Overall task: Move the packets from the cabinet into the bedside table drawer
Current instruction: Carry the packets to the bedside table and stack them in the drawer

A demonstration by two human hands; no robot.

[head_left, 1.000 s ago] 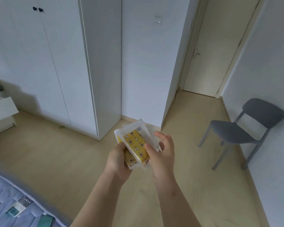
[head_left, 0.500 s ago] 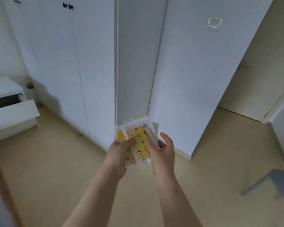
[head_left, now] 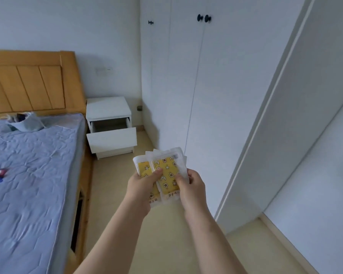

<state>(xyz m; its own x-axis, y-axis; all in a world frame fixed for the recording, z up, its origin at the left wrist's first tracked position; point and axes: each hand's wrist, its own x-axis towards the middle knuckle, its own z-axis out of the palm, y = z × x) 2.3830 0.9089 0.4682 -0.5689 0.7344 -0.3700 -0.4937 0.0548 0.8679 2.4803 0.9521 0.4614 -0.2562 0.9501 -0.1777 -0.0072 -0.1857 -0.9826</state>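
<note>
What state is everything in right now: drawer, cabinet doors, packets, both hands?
Bedside table drawer, pulled open.
Cabinet doors, closed.
Packets, fanned stack, held in the air.
Left hand, grips the stack, thumb on top.
Right hand, grips the stack's right edge.

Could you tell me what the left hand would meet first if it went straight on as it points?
Probably the closed cabinet door, low down; the left hand, gripping the packets, aims right of the open drawer. Depth is unclear.
</note>
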